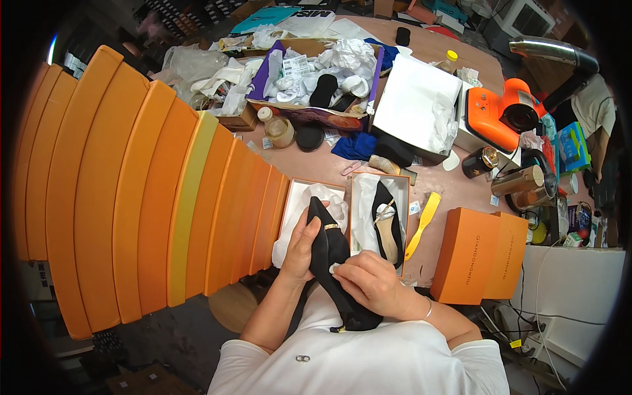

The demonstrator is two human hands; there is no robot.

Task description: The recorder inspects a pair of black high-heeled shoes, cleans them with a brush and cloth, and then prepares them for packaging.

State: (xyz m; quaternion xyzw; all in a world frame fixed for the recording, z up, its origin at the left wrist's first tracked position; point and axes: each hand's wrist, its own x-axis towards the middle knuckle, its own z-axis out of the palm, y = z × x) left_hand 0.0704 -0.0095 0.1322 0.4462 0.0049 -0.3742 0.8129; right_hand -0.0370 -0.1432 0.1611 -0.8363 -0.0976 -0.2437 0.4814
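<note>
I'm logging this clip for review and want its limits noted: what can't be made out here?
Head view only:
- Black pointed high-heeled shoe: its middle is covered by the right hand; the left hand hides its left side.
- Small white piece under the right fingers: too small to identify.
- Second black shoe in the open box: partly hidden under white tissue paper.
- Tall stack of orange shoeboxes: hides the table behind it.

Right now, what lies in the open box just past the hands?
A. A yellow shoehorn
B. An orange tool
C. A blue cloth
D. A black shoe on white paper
D: the open box holds a black shoe on white paper; the yellow shoehorn lies outside it on the table.
</note>
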